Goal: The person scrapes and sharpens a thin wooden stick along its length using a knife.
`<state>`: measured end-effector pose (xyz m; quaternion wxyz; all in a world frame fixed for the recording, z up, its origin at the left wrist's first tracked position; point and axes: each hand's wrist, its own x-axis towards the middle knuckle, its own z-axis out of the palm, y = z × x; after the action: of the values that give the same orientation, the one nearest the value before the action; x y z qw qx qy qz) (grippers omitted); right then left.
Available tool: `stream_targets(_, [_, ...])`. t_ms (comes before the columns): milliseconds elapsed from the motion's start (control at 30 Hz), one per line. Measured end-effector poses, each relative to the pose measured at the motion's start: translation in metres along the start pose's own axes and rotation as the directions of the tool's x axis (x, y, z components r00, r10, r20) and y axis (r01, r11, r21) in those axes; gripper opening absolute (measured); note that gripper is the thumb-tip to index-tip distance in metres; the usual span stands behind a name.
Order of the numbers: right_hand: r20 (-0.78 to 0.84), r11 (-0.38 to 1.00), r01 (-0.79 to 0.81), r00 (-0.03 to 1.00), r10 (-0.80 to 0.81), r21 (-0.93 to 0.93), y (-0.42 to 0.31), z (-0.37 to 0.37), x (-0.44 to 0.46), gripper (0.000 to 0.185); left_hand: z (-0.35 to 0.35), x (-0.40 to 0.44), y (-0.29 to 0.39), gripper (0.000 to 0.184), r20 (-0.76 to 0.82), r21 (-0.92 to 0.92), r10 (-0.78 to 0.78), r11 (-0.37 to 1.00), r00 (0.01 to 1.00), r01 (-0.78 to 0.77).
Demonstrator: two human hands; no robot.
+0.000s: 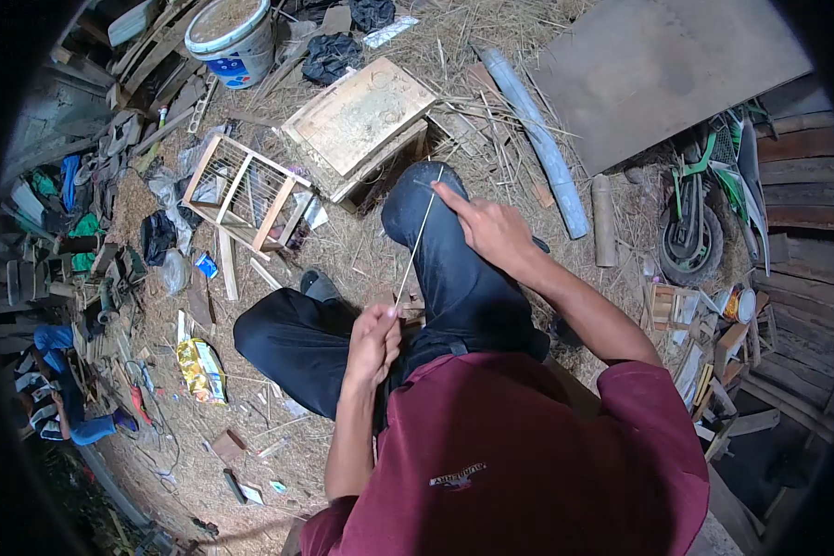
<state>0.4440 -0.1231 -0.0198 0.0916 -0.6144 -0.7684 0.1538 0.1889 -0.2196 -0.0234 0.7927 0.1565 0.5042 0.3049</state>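
While a person in a maroon shirt (528,408) is sitting over straw-strewn ground (283,459), two hands are meeting along one thin stick (419,243), which is slanting forward from the lap to the right knee (403,213). The left hand (374,347) is gripping its near end in a fist; the right hand (496,230) is extending a forefinger to its far end, by one small dark sliver (423,183) that is proving hard to make out. With that thumb hidden, whether the right is gripping cannot be told. Open room is lying left of the stick, between the spread legs. Farther out, one barred wooden frame (235,187) is standing beside one wooden box (361,116). One grey-blue pole (537,144) is lying right of the box, near one broad board (676,79) running past the top edge. Beyond, one white bucket (232,44) is being clipped at the top, one motorcycle (690,243) is showing partly behind the board, and one other person (51,394) is appearing at the dim left edge.
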Motion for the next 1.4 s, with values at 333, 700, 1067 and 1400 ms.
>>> stream_targets(333, [-0.191, 0.951, 0.061, 0.982, -0.002, 0.304, 0.002, -0.008, 0.001, 0.059, -0.022, -0.035, 0.006, 0.017, -0.077, 0.091, 0.063, 0.994, 0.995, -0.056])
stream_targets(700, [0.057, 0.987, 0.139, 0.989, -0.135, -0.075, -0.015, 0.0, -0.007, 0.066, 0.031, 0.058, 0.019, 0.018, 0.08, 0.125, 0.145, 0.98, 0.986, -0.154])
stream_targets(1067, [-0.039, 0.973, -0.068, 0.996, 0.078, 0.222, 0.003, -0.005, 0.005, 0.052, -0.053, -0.066, -0.014, 0.016, -0.071, 0.161, 0.091, 0.984, 0.993, -0.079])
stream_targets(1400, [-0.043, 0.968, 0.247, 0.969, -0.245, 0.046, -0.019, -0.022, -0.011, 0.058, 0.05, 0.061, 0.025, 0.014, 0.02, 0.11, 0.184, 0.976, 0.983, -0.185])
